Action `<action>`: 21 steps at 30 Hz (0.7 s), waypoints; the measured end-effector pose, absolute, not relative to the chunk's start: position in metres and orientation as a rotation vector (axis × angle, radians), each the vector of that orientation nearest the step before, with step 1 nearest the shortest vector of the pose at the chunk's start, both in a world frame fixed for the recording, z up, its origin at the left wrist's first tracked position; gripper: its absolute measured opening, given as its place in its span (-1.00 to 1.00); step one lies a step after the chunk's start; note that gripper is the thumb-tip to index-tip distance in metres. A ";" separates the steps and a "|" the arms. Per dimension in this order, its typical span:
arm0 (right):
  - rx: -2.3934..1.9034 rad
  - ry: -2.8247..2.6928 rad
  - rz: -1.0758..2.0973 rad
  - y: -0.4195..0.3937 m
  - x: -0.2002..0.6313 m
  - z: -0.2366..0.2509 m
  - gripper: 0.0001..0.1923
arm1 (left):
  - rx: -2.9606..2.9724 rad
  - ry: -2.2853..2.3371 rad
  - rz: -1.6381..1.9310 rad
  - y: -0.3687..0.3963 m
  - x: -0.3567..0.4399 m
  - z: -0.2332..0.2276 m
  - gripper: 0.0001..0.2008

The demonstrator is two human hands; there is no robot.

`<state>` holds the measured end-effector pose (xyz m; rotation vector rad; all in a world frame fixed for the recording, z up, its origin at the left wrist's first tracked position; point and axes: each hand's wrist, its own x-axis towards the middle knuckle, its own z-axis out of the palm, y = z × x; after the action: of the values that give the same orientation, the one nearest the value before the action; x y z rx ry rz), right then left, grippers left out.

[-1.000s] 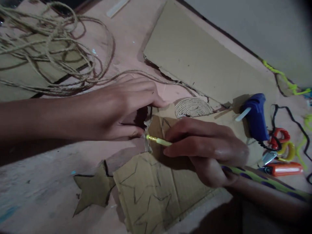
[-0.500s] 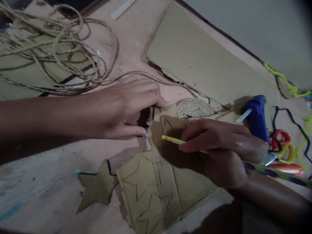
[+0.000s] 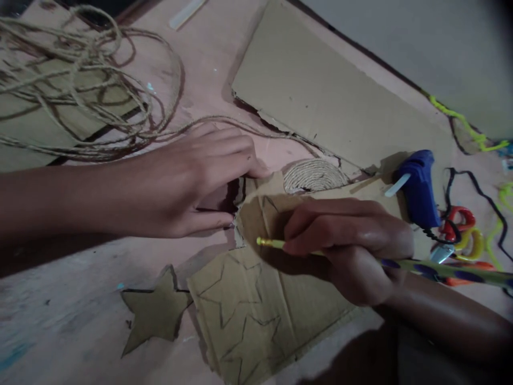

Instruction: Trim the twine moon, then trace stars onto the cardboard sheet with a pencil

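Pencil work on marked cardboard. The right hand (image 3: 348,240) is grasping a pencil (image 3: 272,244) between thumb and fingers, the yellow eraser end leading and the spotted shaft extending back past the wrist. Whether that end is touching the cardboard sheet (image 3: 312,310) beneath cannot be told. The left hand (image 3: 192,184) is grasping nothing; its thumb and index finger are spreading apart at the sheet's torn edge, apparently bracing it. The sheet is lying under the right hand, bearing star outlines (image 3: 230,293) in its lower left portion and a partial mark beside the right fingers. A cut-out star (image 3: 156,313) is lying just beside its left edge; a flat twine coil (image 3: 316,175) is sitting near the upper edge.

For good results, the left hand should be pressing flat, close to the eraser end, so that the creased sheet is neither sliding nor buckling. The pencil should be travelling lightly, as hard rubbing would probably be roughening the paper face. The right palm should be staying off the dark lines to avoid smudging.
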<state>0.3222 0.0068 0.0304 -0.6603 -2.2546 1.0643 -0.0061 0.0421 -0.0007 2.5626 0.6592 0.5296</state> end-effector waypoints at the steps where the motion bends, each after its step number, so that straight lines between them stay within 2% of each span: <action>1: -0.674 -2.250 1.067 0.005 0.323 0.030 -0.70 | 2.565 0.656 0.522 0.043 -0.006 0.000 -0.58; 5: -0.752 -2.136 0.969 -0.001 0.321 0.028 -0.65 | 2.562 0.653 0.504 0.043 -0.006 0.000 -0.62; 10: -0.636 -2.214 0.999 -0.002 0.324 0.023 -0.71 | 2.540 0.676 0.491 0.044 -0.006 -0.001 -0.56; 13: -0.728 -2.102 0.918 -0.004 0.324 0.019 -0.68 | 2.538 0.669 0.483 0.045 -0.006 0.000 -0.59; 18: -0.546 -2.230 0.954 -0.006 0.325 0.018 -0.68 | 2.569 0.663 0.526 0.044 -0.007 -0.003 -0.57; 21: -0.695 -2.159 0.942 -0.006 0.326 0.021 -0.70 | 2.586 0.657 0.552 0.042 -0.007 -0.006 -0.62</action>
<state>0.3259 -0.0065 0.0210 -0.6952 -2.1590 0.9415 -0.0073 0.0416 -0.0062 2.5859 0.6575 0.5520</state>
